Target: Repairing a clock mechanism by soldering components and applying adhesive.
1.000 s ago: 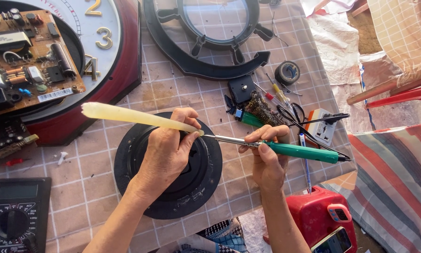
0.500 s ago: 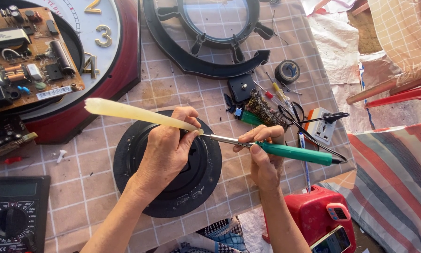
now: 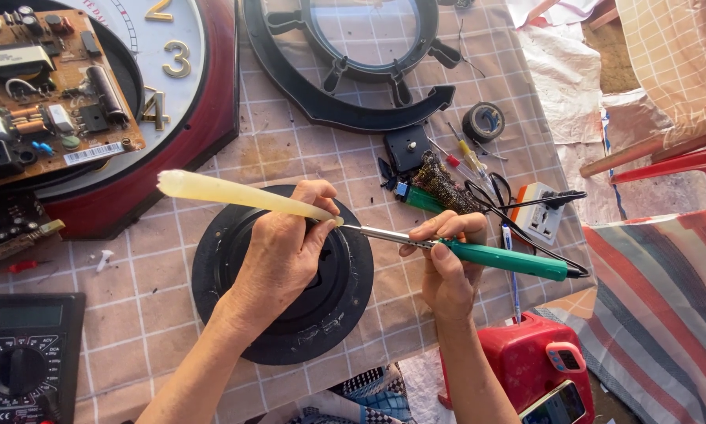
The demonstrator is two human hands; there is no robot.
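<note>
- Left hand [image 3: 286,251] pinches a pale yellow glue stick [image 3: 235,195], fingers curled tight, over the black round disc [image 3: 219,314] mid-table
- Right hand [image 3: 446,271] grips a green-handled soldering iron [image 3: 479,254], fingers wrapped shut; its metal tip meets the stick's end above the disc
- Checked tablecloth [image 3: 164,275] shows bare squares left of the disc
- Multimeter [image 3: 23,357] at the near-left edge; white-labelled circuit board [image 3: 47,86] on the red-rimmed clock [image 3: 188,102]; red stool [image 3: 526,365] below right

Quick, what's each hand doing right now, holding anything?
Left hand: closed on a pale yellow stick, over the black round disc.
Right hand: closed on a green-handled soldering iron.
</note>
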